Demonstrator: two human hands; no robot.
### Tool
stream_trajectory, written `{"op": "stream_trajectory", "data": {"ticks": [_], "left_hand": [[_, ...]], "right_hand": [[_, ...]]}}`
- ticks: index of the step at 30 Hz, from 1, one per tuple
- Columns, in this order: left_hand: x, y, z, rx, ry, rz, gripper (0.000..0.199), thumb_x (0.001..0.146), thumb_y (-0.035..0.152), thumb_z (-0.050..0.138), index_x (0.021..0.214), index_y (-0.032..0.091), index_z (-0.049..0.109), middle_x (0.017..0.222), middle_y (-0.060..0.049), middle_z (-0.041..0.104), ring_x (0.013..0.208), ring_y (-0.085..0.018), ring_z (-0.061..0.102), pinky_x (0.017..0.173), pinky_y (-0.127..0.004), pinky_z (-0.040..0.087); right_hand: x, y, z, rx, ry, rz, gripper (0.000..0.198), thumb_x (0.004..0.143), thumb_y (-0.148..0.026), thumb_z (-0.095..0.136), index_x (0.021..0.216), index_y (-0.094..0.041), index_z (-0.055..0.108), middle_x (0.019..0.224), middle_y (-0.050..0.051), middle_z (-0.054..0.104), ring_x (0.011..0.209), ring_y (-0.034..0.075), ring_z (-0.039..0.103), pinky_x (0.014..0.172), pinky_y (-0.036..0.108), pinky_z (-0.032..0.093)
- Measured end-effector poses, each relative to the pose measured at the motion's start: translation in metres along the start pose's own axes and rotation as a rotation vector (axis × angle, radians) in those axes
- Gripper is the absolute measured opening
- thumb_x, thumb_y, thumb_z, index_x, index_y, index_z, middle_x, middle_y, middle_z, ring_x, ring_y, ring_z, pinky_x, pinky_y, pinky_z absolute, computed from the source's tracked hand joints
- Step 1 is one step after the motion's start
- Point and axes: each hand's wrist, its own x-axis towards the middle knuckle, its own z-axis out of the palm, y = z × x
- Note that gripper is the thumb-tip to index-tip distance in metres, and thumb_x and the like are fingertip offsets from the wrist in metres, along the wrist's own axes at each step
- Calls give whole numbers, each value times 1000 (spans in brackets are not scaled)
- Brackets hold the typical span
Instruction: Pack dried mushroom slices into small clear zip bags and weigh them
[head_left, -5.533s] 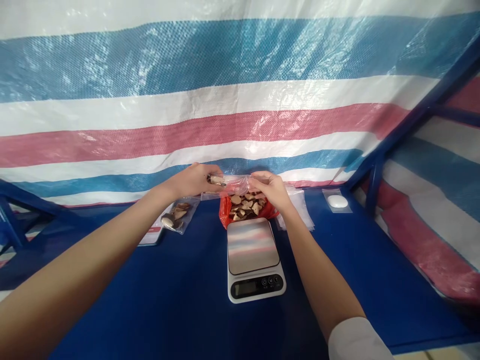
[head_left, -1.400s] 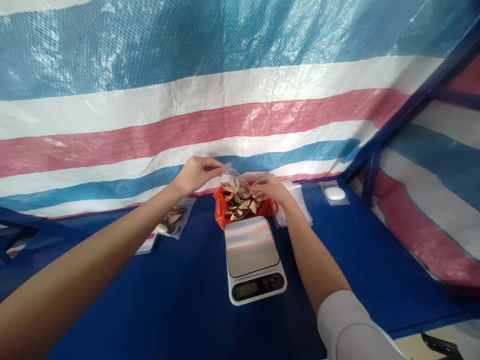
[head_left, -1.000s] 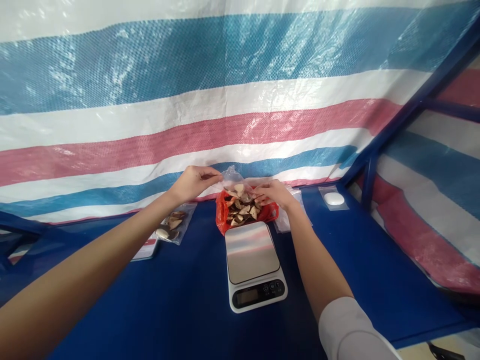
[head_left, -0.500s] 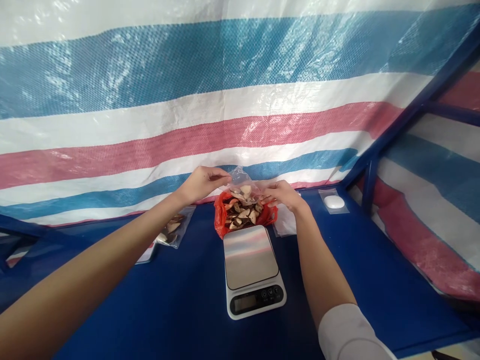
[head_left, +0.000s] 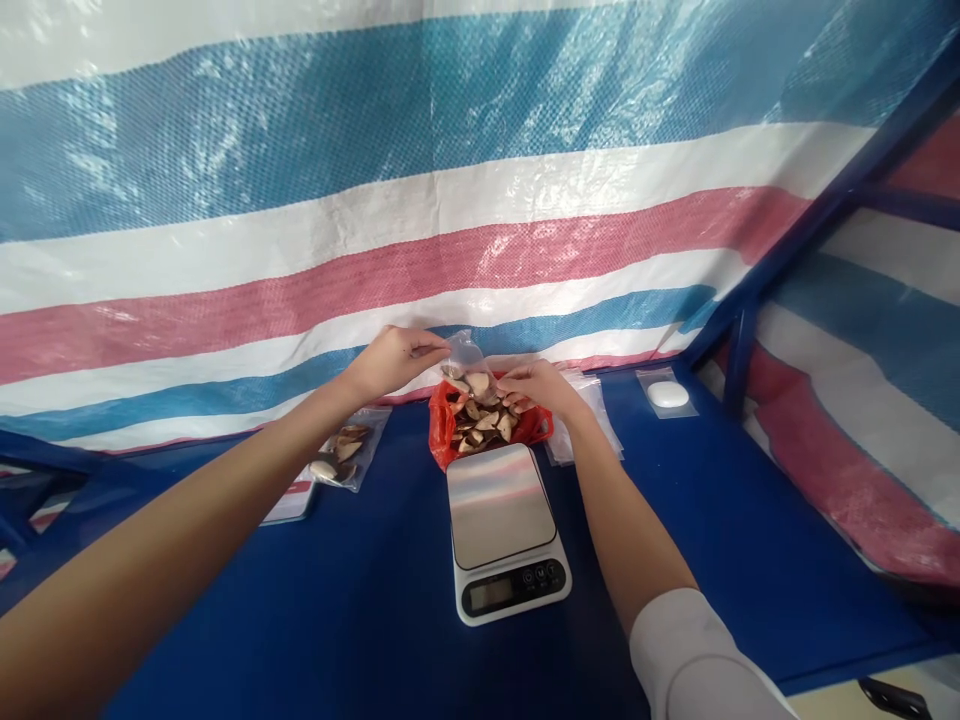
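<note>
Between my hands hangs a clear plastic bag (head_left: 466, 352) with pale and brown slices inside, which look like dried mushroom. My left hand (head_left: 397, 357) pinches its upper left edge between thumb and fingers. At its right side, my right hand (head_left: 541, 385) has its fingers closed on the bag's edge. Just below the clear bag sits an open red plastic bag (head_left: 442, 437) full of dried mushroom slices (head_left: 487, 425). A white kitchen scale (head_left: 512, 600) stands in front of the red bag, with nothing on its metal plate.
Another clear bag of slices (head_left: 351, 455) lies left, partly over a flat phone-like object (head_left: 291, 503). Flat clear bags (head_left: 592, 415) lie right of the red bag. A white oval object (head_left: 667, 394) rests on a small bag farther right. Striped sheeting (head_left: 420, 250) rises behind the blue table (head_left: 360, 600).
The clear bag and both hands have shifted slightly left, my right hand the most. More of the flat bags at the right now shows. The camera view has moved a little.
</note>
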Motion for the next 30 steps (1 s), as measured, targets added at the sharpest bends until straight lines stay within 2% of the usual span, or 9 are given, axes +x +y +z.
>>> {"op": "stream_trajectory", "data": {"ticks": [5,13,20,25,30], "left_hand": [[-1,4,-4,-83,-3,-19,39,83,53,64,92,19,80,92,-7,80,76,-21,69,68,-30,50],[-4,18,-4,-220,-69,-38,46,83,61,65,86,17,78,79,-7,76,71,-19,67,65,-29,50],[-8,10,4,-185,-89,-59,42,83,59,66,91,19,79,84,-6,78,75,-20,68,68,-28,51],[-10,6,1,-113,-124,-108,36,82,55,67,86,21,79,83,-5,78,73,-19,68,67,-27,50],[-7,11,5,-80,-101,-97,38,82,56,65,83,21,78,80,-4,77,72,-20,67,66,-27,49]], "right_hand": [[-7,-5,-3,73,-27,-61,25,74,-35,82,90,-16,80,83,6,78,78,17,72,68,24,57],[-14,-5,-12,42,-27,11,16,74,-31,79,82,-17,80,78,5,77,71,15,69,62,22,55],[-15,3,-19,20,12,78,12,75,-29,79,79,-17,78,77,6,76,67,15,69,60,22,56],[-16,4,-18,13,72,119,13,75,-28,82,77,-17,76,77,7,77,68,17,70,59,24,58],[-14,7,-13,126,91,93,15,75,-26,83,85,-16,78,80,8,78,77,17,74,67,25,62]]}}
